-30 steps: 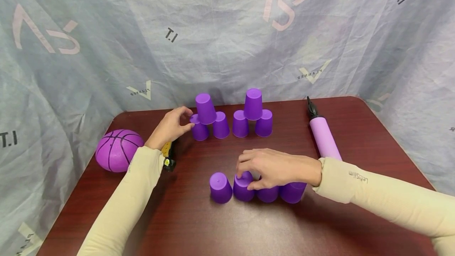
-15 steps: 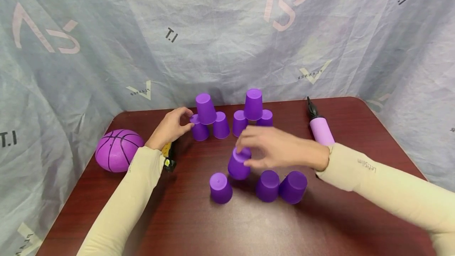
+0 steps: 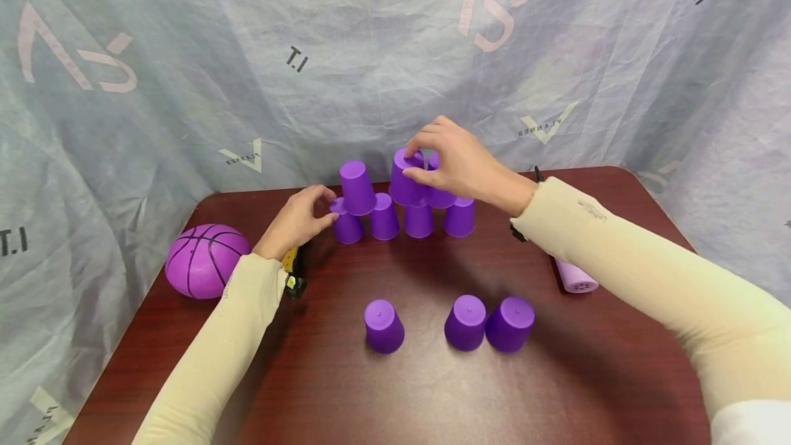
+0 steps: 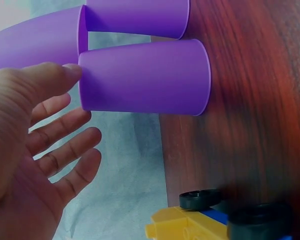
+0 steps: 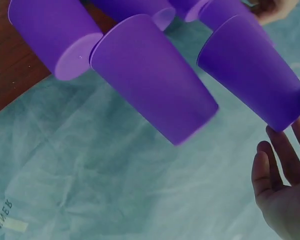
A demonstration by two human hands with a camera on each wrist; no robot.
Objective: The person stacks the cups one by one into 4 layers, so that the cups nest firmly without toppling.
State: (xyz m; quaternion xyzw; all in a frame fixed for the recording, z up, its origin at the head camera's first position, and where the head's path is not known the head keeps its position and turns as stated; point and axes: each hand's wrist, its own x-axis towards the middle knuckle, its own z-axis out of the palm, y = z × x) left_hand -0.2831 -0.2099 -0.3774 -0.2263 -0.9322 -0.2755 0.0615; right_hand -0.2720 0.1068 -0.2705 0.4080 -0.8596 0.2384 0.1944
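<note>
Purple cups stand upside down on the dark wooden table (image 3: 395,390). At the back are two small pyramids, and three single cups (image 3: 383,326) (image 3: 465,323) (image 3: 509,323) stand in front. My right hand (image 3: 420,156) pinches another purple cup (image 3: 404,185) by its top and holds it in the air between the pyramids, just above the bottom cups (image 3: 418,220). The right wrist view shows this held cup (image 5: 247,67) beside my fingers (image 5: 277,185). My left hand (image 3: 321,215) rests by the left pyramid, its thumb (image 4: 65,75) touching the end cup (image 4: 145,75), fingers loose.
A purple basketball (image 3: 207,261) lies at the table's left edge. A yellow toy car (image 3: 293,272) sits under my left wrist. A pink air pump (image 3: 575,279) lies behind my right forearm. A crumpled printed sheet (image 3: 185,53) hangs close behind the table.
My right hand lifted the second cup out of the front row and carried it up and back to the pyramids. The left hand stayed put.
</note>
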